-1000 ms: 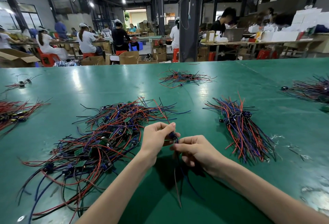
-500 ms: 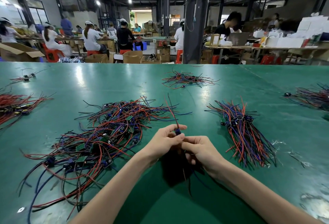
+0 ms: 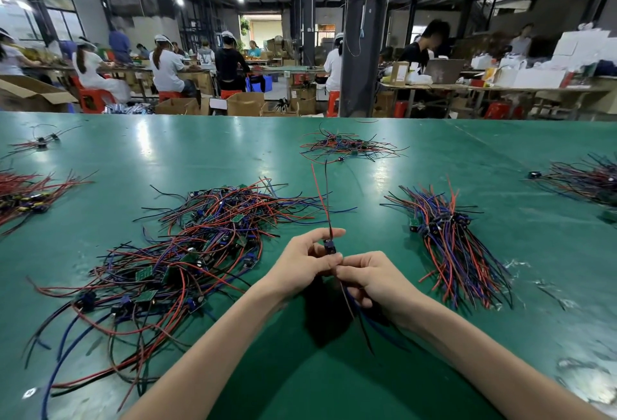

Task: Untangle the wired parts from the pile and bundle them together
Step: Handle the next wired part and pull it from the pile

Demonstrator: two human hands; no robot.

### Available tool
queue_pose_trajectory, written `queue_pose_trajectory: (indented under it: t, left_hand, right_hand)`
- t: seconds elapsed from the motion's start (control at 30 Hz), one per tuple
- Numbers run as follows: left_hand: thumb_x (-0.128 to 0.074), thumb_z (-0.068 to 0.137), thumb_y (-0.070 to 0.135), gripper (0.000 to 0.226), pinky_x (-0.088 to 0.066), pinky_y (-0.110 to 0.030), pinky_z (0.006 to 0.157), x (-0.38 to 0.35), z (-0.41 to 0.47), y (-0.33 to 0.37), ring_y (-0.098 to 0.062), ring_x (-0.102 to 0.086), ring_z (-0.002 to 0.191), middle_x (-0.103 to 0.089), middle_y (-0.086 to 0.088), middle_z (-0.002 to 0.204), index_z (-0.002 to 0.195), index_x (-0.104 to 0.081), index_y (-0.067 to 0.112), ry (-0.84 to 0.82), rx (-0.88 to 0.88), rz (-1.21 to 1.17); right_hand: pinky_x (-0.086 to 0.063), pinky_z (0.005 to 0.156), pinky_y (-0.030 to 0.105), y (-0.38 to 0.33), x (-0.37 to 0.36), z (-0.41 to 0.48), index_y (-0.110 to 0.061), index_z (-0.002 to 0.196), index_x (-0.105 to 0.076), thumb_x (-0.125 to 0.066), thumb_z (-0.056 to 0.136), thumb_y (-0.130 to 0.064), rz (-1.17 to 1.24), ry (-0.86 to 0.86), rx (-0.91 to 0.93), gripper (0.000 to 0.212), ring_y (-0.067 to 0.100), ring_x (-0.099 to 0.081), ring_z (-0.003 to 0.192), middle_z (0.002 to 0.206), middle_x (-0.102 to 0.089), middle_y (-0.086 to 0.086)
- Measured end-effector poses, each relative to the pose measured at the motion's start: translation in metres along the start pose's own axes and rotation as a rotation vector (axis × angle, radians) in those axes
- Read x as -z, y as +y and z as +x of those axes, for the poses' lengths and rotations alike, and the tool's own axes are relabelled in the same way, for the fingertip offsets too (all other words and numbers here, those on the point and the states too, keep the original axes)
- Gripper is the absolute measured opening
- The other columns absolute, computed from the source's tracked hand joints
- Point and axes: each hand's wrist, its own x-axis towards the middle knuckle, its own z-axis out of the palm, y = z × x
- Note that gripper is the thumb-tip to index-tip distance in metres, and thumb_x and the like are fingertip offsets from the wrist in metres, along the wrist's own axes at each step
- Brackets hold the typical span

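A tangled pile of wired parts (image 3: pixel 187 252), red, blue and black wires with small green boards, spreads over the green table left of my hands. My left hand (image 3: pixel 300 261) pinches one wired part (image 3: pixel 329 246) by its small dark blue body; its red and black wires stand straight up. My right hand (image 3: pixel 374 281) touches the left and grips the lower wires of that part, which trail down toward me. A sorted bundle of wired parts (image 3: pixel 449 239) lies to the right, wires roughly parallel.
Smaller heaps of wired parts lie at the far middle (image 3: pixel 347 147), far right (image 3: pixel 587 179) and left edge (image 3: pixel 26 195). The green table (image 3: pixel 334 386) reaches to a far edge; beyond it people sit at benches among cardboard boxes (image 3: pixel 245 103).
The part's red and black wires swung from leaning toward the pile to standing upright. My hands closed together around the part and moved slightly right.
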Motion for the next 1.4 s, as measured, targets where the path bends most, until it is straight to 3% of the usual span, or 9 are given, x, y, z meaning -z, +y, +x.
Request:
queue_pose_trajectory:
  t: [0.13, 0.3, 0.43, 0.63, 0.8, 0.93, 1.07, 1.27, 1.4]
  left_hand:
    - [-0.062, 0.084, -0.008, 0.031, -0.051, -0.022, 0.058, 0.001, 0.000, -0.001, -0.011, -0.056, 0.054, -0.057, -0.003, 0.063, 0.106, -0.064, 0.014, 0.033, 0.045, -0.109]
    - [-0.064, 0.082, -0.009, 0.027, -0.050, -0.022, 0.052, 0.003, 0.001, -0.002, -0.014, -0.057, 0.050, -0.059, -0.003, 0.061, 0.099, -0.066, 0.013, 0.085, 0.049, -0.106]
    - [-0.066, 0.082, -0.008, 0.026, -0.048, -0.024, 0.055, 0.007, 0.004, -0.004, -0.014, -0.055, 0.051, -0.061, -0.005, 0.062, 0.095, -0.065, 0.015, 0.169, 0.028, -0.047]
    - [-0.067, 0.082, -0.004, 0.024, -0.052, -0.026, 0.059, 0.028, 0.012, -0.009, -0.016, -0.057, 0.056, -0.060, -0.006, 0.065, 0.093, -0.066, 0.017, 0.367, 0.015, 0.022]
    - [-0.069, 0.081, -0.002, 0.023, -0.050, -0.022, 0.057, 0.038, 0.018, -0.011, -0.014, -0.058, 0.056, -0.062, -0.006, 0.065, 0.095, -0.066, 0.016, 0.429, 0.006, 0.065]
    - [-0.071, 0.080, 0.000, 0.027, -0.056, -0.030, 0.065, 0.033, 0.022, -0.014, -0.015, -0.060, 0.058, -0.062, -0.006, 0.067, 0.091, -0.065, 0.024, 0.456, -0.035, 0.100]
    - [-0.071, 0.080, -0.001, 0.027, -0.058, -0.035, 0.073, 0.033, 0.024, -0.014, -0.020, -0.064, 0.064, -0.064, -0.011, 0.074, 0.092, -0.065, 0.023, 0.506, -0.043, 0.038]
    - [-0.069, 0.080, -0.005, 0.023, -0.053, -0.020, 0.055, 0.029, 0.020, -0.009, -0.023, -0.066, 0.063, -0.060, -0.016, 0.077, 0.098, -0.065, 0.010, 0.481, 0.013, -0.155]
    - [-0.069, 0.081, -0.005, 0.023, -0.050, -0.018, 0.050, 0.028, 0.016, -0.006, -0.018, -0.069, 0.057, -0.065, -0.002, 0.061, 0.100, -0.064, 0.007, 0.453, 0.045, -0.252]
  right_hand:
    - [-0.020, 0.029, 0.014, 0.000, -0.002, -0.001, 0.000, 0.075, -0.061, -0.052, 0.093, -0.001, 0.034, 0.007, -0.012, 0.020, 0.003, -0.029, 0.031, 0.043, -0.047, -0.001]
    - [-0.020, 0.028, 0.012, 0.000, -0.005, -0.002, 0.018, 0.093, -0.060, -0.054, 0.092, -0.002, 0.093, 0.001, -0.045, 0.021, 0.003, -0.025, 0.025, 0.046, -0.052, 0.006]
    - [-0.019, 0.028, 0.011, -0.002, -0.006, -0.004, 0.003, 0.076, -0.062, -0.056, 0.092, -0.004, 0.084, 0.004, -0.066, 0.018, 0.003, -0.025, 0.024, 0.044, -0.054, 0.006]
    - [-0.019, 0.030, 0.012, -0.001, -0.012, -0.008, -0.002, 0.073, -0.066, -0.061, 0.090, -0.007, -0.021, -0.043, -0.059, 0.018, 0.005, -0.025, 0.027, 0.047, -0.057, 0.007]
    - [-0.020, 0.033, 0.013, -0.002, -0.012, -0.010, -0.006, 0.077, -0.070, -0.060, 0.091, -0.014, -0.130, -0.069, -0.065, 0.019, 0.005, -0.024, 0.031, 0.048, -0.052, 0.003]
    - [-0.021, 0.033, 0.013, -0.005, -0.011, -0.012, -0.003, 0.081, -0.068, -0.057, 0.093, -0.011, -0.122, -0.088, -0.068, 0.018, 0.005, -0.024, 0.031, 0.048, -0.047, 0.002]
    - [-0.027, 0.035, 0.011, -0.010, -0.008, -0.014, 0.001, 0.099, -0.067, -0.055, 0.094, -0.009, -0.231, -0.127, -0.037, 0.017, -0.001, -0.036, 0.033, 0.057, -0.050, 0.002]
    - [-0.025, 0.036, 0.017, -0.009, -0.002, -0.013, 0.009, 0.098, -0.066, -0.061, 0.091, -0.015, -0.334, -0.142, -0.063, 0.025, 0.007, -0.037, 0.035, 0.052, -0.054, -0.001]
    - [-0.022, 0.037, 0.015, -0.016, 0.008, -0.011, 0.001, 0.092, -0.069, -0.064, 0.088, -0.036, -0.340, -0.218, -0.059, 0.037, 0.008, -0.032, 0.035, 0.057, -0.063, 0.000]
